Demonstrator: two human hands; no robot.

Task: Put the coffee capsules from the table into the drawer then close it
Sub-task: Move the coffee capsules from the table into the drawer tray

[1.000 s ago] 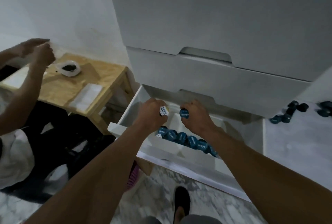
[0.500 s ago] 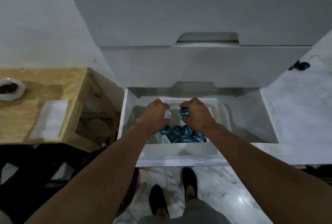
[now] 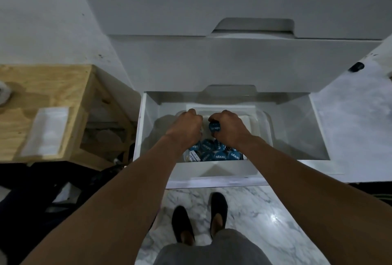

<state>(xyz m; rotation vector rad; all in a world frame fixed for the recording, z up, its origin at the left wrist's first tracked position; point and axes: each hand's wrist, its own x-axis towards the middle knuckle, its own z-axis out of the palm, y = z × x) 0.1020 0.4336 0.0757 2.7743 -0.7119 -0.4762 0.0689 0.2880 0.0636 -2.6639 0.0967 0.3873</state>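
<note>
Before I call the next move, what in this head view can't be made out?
- Left hand: its grip faces away; any capsule inside is hidden by the hand itself.
- Capsule pile: count unclear, wrists cover part.
- Dark object on the white table: too small to identify; the table runs off the right edge.
- Right hand: holds a blue capsule, lid print blurred.

Capsules lie in the open drawer; wooden table to its left.

The open white drawer holds blue coffee capsules.
</note>
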